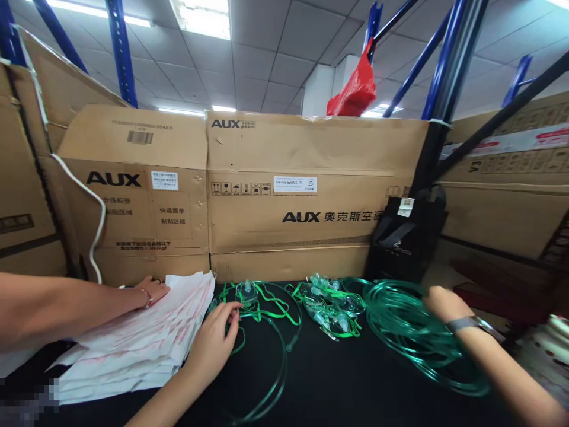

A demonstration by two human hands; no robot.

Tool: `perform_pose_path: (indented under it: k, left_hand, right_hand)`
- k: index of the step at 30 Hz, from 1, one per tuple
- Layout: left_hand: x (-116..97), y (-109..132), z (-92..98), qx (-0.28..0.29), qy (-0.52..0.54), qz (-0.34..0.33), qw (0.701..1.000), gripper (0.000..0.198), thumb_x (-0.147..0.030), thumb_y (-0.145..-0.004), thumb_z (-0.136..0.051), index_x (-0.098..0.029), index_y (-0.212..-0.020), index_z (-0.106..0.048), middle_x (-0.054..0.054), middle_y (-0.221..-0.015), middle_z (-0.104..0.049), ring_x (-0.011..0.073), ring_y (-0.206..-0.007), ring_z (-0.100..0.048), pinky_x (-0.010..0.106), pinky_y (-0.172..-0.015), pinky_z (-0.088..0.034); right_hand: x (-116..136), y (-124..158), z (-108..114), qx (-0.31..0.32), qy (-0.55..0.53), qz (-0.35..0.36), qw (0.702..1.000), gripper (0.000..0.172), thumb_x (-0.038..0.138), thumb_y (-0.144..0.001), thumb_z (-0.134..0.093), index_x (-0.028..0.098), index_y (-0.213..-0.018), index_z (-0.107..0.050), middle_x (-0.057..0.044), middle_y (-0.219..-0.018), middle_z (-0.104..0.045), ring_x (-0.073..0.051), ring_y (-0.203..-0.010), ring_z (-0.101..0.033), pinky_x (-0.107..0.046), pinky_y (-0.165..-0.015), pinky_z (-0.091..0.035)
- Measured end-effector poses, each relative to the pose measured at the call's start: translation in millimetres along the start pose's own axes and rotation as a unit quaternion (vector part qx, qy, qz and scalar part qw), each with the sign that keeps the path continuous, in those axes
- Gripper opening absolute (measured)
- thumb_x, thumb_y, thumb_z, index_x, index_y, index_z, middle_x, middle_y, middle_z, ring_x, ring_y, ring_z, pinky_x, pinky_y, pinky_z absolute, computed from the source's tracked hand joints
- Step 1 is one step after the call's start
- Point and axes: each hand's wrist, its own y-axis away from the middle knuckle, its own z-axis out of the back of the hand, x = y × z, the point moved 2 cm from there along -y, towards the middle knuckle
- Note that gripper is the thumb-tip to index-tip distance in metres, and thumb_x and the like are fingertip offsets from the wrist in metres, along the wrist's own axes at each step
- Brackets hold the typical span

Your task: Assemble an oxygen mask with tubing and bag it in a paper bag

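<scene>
My left hand (pixel 219 333) is closed, thumb and fingers pinched on thin green tubing (pixel 281 362) beside a clear oxygen mask (pixel 247 293) with a bright green strap. The tubing curves down toward the near edge of the black table. To the right lies a cluster of several more oxygen masks (pixel 331 303) with green straps. A big loose coil of green tubing (pixel 400 320) rests further right. Over the coil's right edge is my right hand (pixel 447 305), curled and slightly blurred, a watch on its wrist. Its fingertips are hidden.
Another person's hand (pixel 153 290) lies on a stack of white printed sheets (pixel 146 338) at the left. Large cardboard boxes (pixel 288 148) wall off the back. A black bag (pixel 404 243) stands behind the coil, beside blue rack posts (pixel 453 59). A white cable (pixel 100 219) hangs at left.
</scene>
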Motion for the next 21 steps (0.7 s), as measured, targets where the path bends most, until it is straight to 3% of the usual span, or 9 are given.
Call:
perform_pose_path:
  k: [2, 4, 6, 7, 10, 12, 16, 21]
  left_hand:
    - [4, 3, -3.4, -0.007, -0.011, 0.005, 1.000, 0.022, -0.022, -0.086, -0.034, -0.022, -0.101, -0.050, 0.004, -0.089, -0.057, 0.0198, -0.088, -0.058, 0.037, -0.080, -0.046]
    - [7, 4, -4.8, -0.012, -0.024, 0.011, 1.000, 0.022, -0.021, -0.084, -0.034, -0.022, -0.100, -0.051, 0.005, -0.090, -0.056, 0.0202, -0.090, -0.057, 0.038, -0.082, -0.046]
    - [8, 6, -6.0, -0.011, -0.042, 0.018, 0.999, 0.022, -0.019, -0.083, -0.036, -0.021, -0.098, -0.053, 0.006, -0.092, -0.055, 0.0212, -0.093, -0.055, 0.039, -0.084, -0.044]
    - [8, 7, -6.9, -0.009, -0.053, 0.022, 0.998, 0.023, -0.019, -0.081, -0.038, -0.020, -0.098, -0.054, 0.006, -0.093, -0.055, 0.0221, -0.094, -0.054, 0.040, -0.085, -0.043]
    - [7, 11, -9.6, 0.001, -0.083, 0.034, 0.996, 0.024, -0.017, -0.078, -0.041, -0.017, -0.097, -0.056, 0.009, -0.096, -0.055, 0.0248, -0.097, -0.052, 0.042, -0.085, -0.041]
    - [5, 13, -11.2, 0.008, -0.098, 0.040, 0.994, 0.025, -0.016, -0.077, -0.042, -0.017, -0.097, -0.057, 0.009, -0.097, -0.055, 0.0253, -0.097, -0.051, 0.042, -0.084, -0.041]
    - [1, 19, -15.4, 0.018, -0.120, 0.049, 0.991, 0.028, -0.015, -0.077, -0.042, -0.018, -0.100, -0.058, 0.009, -0.103, -0.056, 0.0251, -0.102, -0.050, 0.042, -0.087, -0.039]
    - [-3, 24, -23.4, 0.063, -0.161, 0.059, 0.983, 0.037, -0.016, -0.078, -0.041, -0.016, -0.112, -0.055, 0.013, -0.120, -0.051, 0.0269, -0.114, -0.044, 0.045, -0.095, -0.033]
  right_hand:
    - [17, 13, -1, 0.002, 0.023, 0.004, 1.000, 0.033, 0.009, -0.082, -0.043, 0.012, -0.057, -0.065, -0.023, -0.059, -0.059, -0.025, -0.056, -0.060, -0.037, -0.049, -0.035]
    - [49, 26, 1, -0.015, 0.023, 0.034, 0.999, 0.028, 0.007, -0.082, -0.039, 0.006, -0.083, -0.066, -0.031, -0.084, -0.059, -0.033, -0.078, -0.060, -0.041, -0.056, -0.037]
    - [94, 40, 5, -0.013, -0.008, 0.106, 0.994, 0.027, 0.012, -0.080, -0.045, 0.007, -0.102, -0.060, -0.027, -0.103, -0.056, -0.034, -0.090, -0.055, -0.042, -0.065, -0.039]
    - [120, 50, 7, -0.001, -0.041, 0.166, 0.985, 0.027, 0.012, -0.080, -0.047, 0.007, -0.103, -0.059, -0.023, -0.103, -0.057, -0.032, -0.090, -0.055, -0.041, -0.068, -0.041]
    - [192, 87, 7, 0.046, -0.126, 0.310, 0.941, 0.020, 0.019, -0.084, -0.045, 0.017, -0.095, -0.062, -0.011, -0.089, -0.062, -0.023, -0.084, -0.056, -0.035, -0.072, -0.042]
    - [227, 116, 2, 0.072, -0.167, 0.372, 0.910, 0.019, 0.023, -0.086, -0.045, 0.022, -0.087, -0.063, -0.006, -0.081, -0.062, -0.020, -0.078, -0.056, -0.032, -0.071, -0.042]
    - [251, 159, -16, 0.095, -0.241, 0.407, 0.876, 0.022, 0.019, -0.087, -0.043, 0.020, -0.103, -0.058, -0.007, -0.092, -0.061, -0.019, -0.083, -0.056, -0.032, -0.073, -0.045]
    - [246, 164, -37, 0.131, -0.370, 0.333, 0.857, 0.027, 0.017, -0.085, -0.042, 0.020, -0.109, -0.055, -0.011, -0.107, -0.055, -0.023, -0.099, -0.052, -0.040, -0.085, -0.045]
